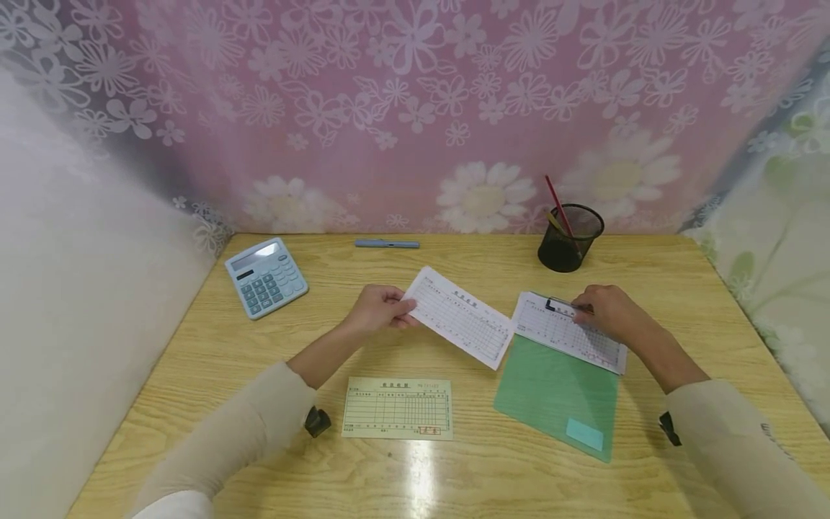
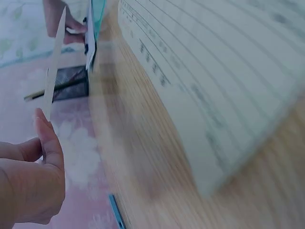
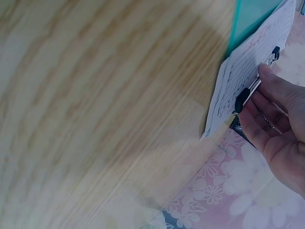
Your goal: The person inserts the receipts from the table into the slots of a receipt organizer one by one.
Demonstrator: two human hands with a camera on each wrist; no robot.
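My left hand (image 1: pixel 382 308) pinches the left end of a white printed receipt form (image 1: pixel 462 317), which slants down to the right above the table. In the left wrist view this form appears nearly edge-on between thumb and fingers. My right hand (image 1: pixel 609 311) is at the top of a green clipboard (image 1: pixel 558 393). Its thumb and fingers pinch the metal clip (image 3: pixel 255 88), which has black ends. Under the clip lie more white forms (image 1: pixel 545 321), partly covered by the hand. The held form's right corner reaches the clipboard's left edge in the head view.
A yellow receipt slip (image 1: pixel 397 409) lies at the front middle of the wooden table (image 1: pixel 272 404). A blue calculator (image 1: pixel 266 277) sits back left, a blue pen (image 1: pixel 387 244) at the back edge. A black mesh pen holder (image 1: pixel 563 249) with pencils stands behind the clipboard.
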